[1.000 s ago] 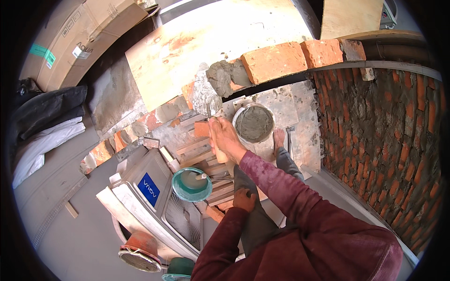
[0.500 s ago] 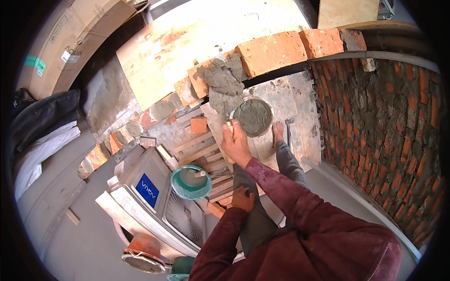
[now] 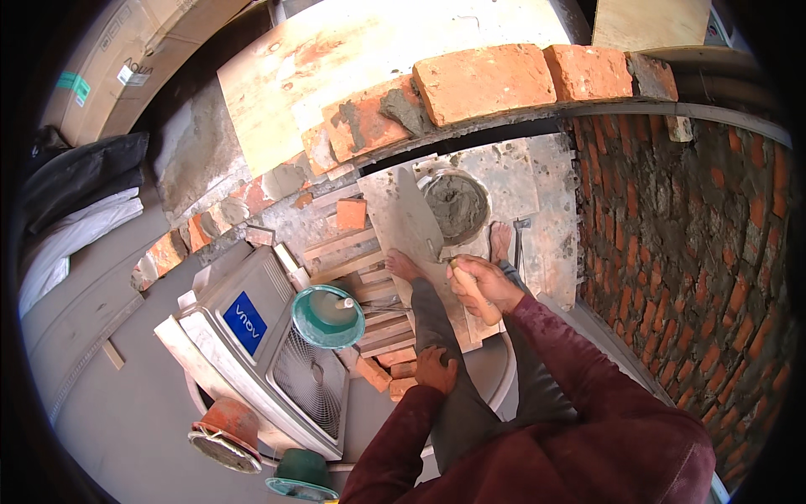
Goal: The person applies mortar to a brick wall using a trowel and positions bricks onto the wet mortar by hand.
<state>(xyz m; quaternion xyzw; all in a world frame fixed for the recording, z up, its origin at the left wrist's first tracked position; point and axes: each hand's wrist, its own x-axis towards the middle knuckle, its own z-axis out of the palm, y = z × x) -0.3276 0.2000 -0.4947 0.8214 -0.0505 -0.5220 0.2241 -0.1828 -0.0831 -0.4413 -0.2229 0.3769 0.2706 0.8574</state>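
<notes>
My right hand [image 3: 485, 287] is closed round the wooden handle of a trowel [image 3: 417, 212]. Its grey blade points away from me, beside the left rim of a round bucket of mortar [image 3: 456, 208], and carries no lump of mortar. The mortar's surface is rough and churned. My left hand [image 3: 437, 370] rests on my left leg near the knee, holding nothing, its fingers slightly bent. Beyond the bucket runs a low brick wall [image 3: 485, 82]. A dab of mortar [image 3: 406, 112] sticks to the end of one brick, and a smear marks the lower brick [image 3: 367, 119].
Left of my legs are wooden slats [image 3: 342, 245], loose bricks [image 3: 374, 375] and a green tub [image 3: 328, 317] on a grey fan unit [image 3: 290, 353]. Orange [image 3: 227, 434] and green [image 3: 300, 475] buckets stand lower left. A rough brick wall [image 3: 680, 252] rises on the right.
My right hand has drawn the trowel back toward me and right, from the wall to beside the bucket. The large mortar heap seen over the bricks is gone from there. My left hand stays put.
</notes>
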